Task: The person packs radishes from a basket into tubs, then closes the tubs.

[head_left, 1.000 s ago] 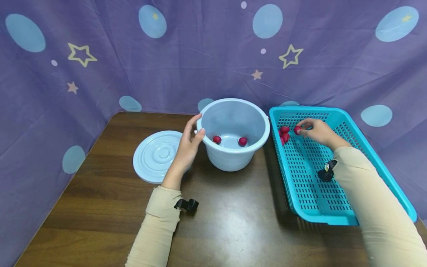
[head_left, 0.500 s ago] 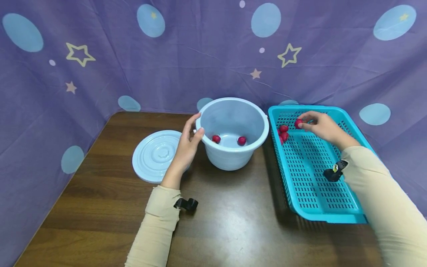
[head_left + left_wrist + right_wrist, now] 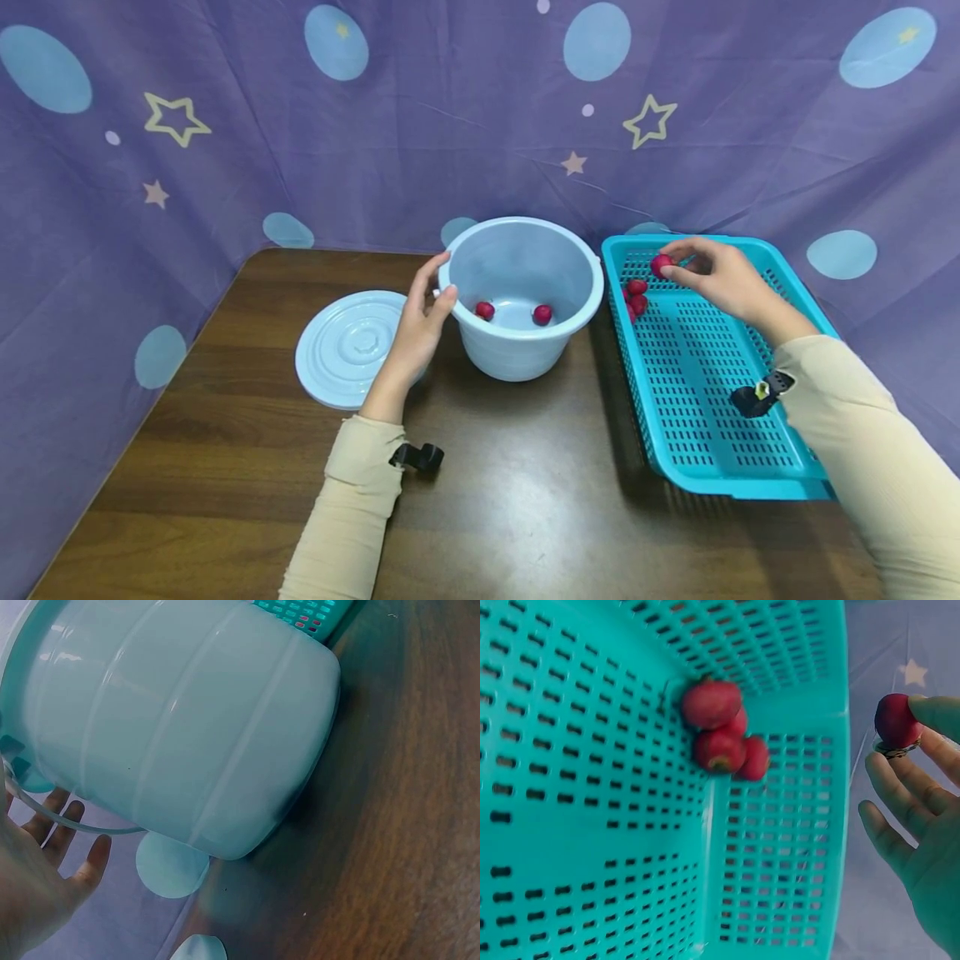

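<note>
The right hand (image 3: 720, 279) pinches one small round red fruit (image 3: 661, 265) between thumb and fingertips, held above the far left corner of the turquoise perforated plastic basket (image 3: 705, 433). In the right wrist view the same fruit (image 3: 896, 721) sits at the fingertips (image 3: 930, 746), outside and above the basket rim (image 3: 840, 787). Down in that corner of the basket lie more small red fruits (image 3: 721, 735), bunched together and touching; three show clearly from the wrist, and a fourth may be hidden behind them, I cannot tell.

The left hand (image 3: 420, 329) rests against the left side of the pale blue round plastic bucket (image 3: 525, 354), thumb at the rim and fingers fairly straight along the wall, so the grip is loose and wide rather than closed. From the left wrist the fingers (image 3: 71, 825) lie spread beside the bucket wall (image 3: 187, 727). Two red fruits lie on the bucket's floor, one to the left (image 3: 484, 310) and one to the right (image 3: 542, 314), apart from each other.

One pale blue round ribbed lid (image 3: 348, 348) lies flat on the dark brown wooden table (image 3: 510, 500), just left of the bucket and partly under the left hand. A purple cloth backdrop with pale blue dots and stars (image 3: 375, 125) hangs behind.
</note>
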`<action>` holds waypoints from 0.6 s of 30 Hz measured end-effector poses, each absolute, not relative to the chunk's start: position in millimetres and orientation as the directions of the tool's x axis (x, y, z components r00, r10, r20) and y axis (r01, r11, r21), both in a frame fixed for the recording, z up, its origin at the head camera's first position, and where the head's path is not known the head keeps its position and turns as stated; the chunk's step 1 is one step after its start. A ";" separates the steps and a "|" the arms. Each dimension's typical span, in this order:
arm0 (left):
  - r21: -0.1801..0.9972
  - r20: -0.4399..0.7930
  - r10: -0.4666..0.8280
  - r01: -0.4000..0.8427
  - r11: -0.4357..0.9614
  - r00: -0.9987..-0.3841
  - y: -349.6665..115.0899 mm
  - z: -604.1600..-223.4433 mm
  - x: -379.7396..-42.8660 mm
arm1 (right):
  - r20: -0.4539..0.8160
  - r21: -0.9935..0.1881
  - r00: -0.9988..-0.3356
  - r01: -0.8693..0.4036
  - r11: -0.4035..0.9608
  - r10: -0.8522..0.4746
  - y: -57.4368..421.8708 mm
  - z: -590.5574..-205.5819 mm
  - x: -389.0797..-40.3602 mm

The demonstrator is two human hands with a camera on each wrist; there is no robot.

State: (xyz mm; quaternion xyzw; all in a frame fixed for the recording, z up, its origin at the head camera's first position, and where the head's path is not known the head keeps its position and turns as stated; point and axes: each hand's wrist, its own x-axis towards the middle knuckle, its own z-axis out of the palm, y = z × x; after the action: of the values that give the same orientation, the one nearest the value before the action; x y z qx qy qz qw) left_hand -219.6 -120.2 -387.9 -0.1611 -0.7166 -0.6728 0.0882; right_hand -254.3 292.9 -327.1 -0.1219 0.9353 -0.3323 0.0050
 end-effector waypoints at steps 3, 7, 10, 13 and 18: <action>0.937 0.342 0.111 0.348 0.040 -0.933 -120.1 -387.7 -219.5 | 0.101 -0.619 -0.966 -0.247 0.745 -0.236 286.0 -321.0 -247.8; 0.937 0.344 0.109 0.349 0.033 -0.933 -120.1 -387.6 -219.4 | 0.148 -0.616 -0.956 -0.288 0.733 -0.251 275.0 -314.5 -239.5; 0.937 0.344 0.107 0.349 0.030 -0.933 -120.0 -388.1 -219.4 | 0.168 -0.617 -0.950 -0.310 0.723 -0.264 267.3 -310.9 -233.4; 0.937 0.343 0.107 0.348 0.029 -0.933 -120.1 -388.4 -219.6 | 0.179 -0.629 -0.945 -0.324 0.707 -0.274 259.9 -306.9 -227.8; 0.936 0.348 0.107 0.352 0.021 -0.931 -119.5 -387.8 -219.6 | 0.232 -0.640 -0.933 -0.358 0.679 -0.274 245.6 -300.1 -219.7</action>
State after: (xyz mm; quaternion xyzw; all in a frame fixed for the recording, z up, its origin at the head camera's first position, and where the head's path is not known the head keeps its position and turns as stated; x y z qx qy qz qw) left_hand -219.6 -119.5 -387.8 -0.1620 -0.7087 -0.6807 0.0903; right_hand -219.7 245.6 -300.1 -0.1729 0.9144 -0.3613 -0.0586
